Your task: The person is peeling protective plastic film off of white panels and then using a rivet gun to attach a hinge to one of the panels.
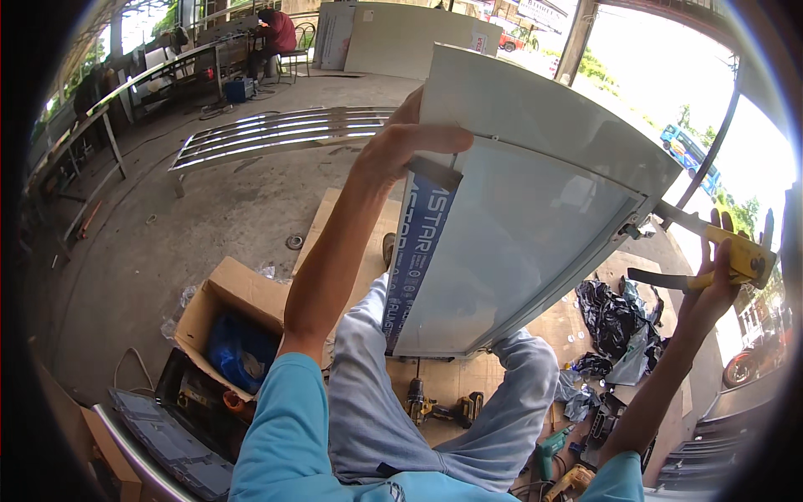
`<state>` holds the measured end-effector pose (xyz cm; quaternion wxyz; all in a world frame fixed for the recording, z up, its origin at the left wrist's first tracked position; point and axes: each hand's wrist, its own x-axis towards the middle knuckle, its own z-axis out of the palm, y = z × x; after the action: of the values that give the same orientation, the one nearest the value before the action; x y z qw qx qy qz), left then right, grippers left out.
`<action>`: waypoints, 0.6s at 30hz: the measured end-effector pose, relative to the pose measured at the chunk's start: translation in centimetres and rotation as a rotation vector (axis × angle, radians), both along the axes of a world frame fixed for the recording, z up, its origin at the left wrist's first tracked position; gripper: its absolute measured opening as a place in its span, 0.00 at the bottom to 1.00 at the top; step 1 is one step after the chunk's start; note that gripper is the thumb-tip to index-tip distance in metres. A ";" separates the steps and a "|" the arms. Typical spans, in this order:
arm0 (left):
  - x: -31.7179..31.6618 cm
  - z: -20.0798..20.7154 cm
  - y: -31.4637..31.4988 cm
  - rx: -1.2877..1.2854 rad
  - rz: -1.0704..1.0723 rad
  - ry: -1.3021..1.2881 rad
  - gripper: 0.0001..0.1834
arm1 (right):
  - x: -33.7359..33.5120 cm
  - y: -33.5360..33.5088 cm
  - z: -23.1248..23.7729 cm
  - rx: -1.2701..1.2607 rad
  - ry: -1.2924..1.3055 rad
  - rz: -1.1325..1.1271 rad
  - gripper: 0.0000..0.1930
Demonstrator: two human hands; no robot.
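Note:
A large white framed panel (527, 243) stands tilted up between my knees, with a strip of blue printed film (422, 230) along its left side. Near its upper left corner, my left hand (408, 140) is closed round the frame's edge; some fingers are hidden behind it. Out to the right, my right hand (718, 272) grips a yellow hand tool with dark curved arms (750, 261). One arm of the tool reaches close to the panel's right corner, where a small metal fitting (633, 227) sits. Whether they touch is unclear.
A yellow-black drill (416, 402) lies between my legs. On the left are an open cardboard box (242, 289) and a grey tool case (171, 439); on the right, crumpled black plastic (615, 318) and a green power tool (550, 452). A slatted metal frame (276, 138) and a seated person (278, 35) are farther off.

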<state>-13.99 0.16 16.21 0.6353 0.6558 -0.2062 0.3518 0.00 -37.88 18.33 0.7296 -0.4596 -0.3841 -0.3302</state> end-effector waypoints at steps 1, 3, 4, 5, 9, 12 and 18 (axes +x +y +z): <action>-0.8 0.5 -0.3 0.027 0.076 0.078 0.45 | -0.5 0.3 0.0 0.023 0.011 -0.004 0.21; -0.5 0.3 -0.6 0.021 0.083 0.059 0.46 | -1.5 0.7 0.1 0.020 -0.012 -0.068 0.21; -0.3 0.2 -0.7 0.023 0.091 0.039 0.46 | -1.7 0.8 0.3 0.047 -0.124 -0.132 0.22; -0.1 0.0 -0.5 0.017 0.084 0.044 0.46 | -2.0 0.8 0.4 0.072 -0.234 -0.195 0.22; 0.4 0.2 -0.5 -0.044 0.082 -0.054 0.44 | -6.4 -1.6 1.6 -0.194 -0.280 -0.480 0.23; 1.0 1.3 -2.6 0.070 0.191 -0.063 0.38 | -11.7 2.4 -0.9 -0.508 -0.298 -0.036 0.27; -0.2 2.0 -6.3 0.126 0.149 -0.111 0.28 | -15.9 9.3 -5.5 -0.843 0.021 0.113 0.26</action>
<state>-14.23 -6.15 18.22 0.5524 0.6877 -0.2135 0.4200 -15.92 -28.60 12.81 0.4987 -0.6992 -0.5026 -0.0991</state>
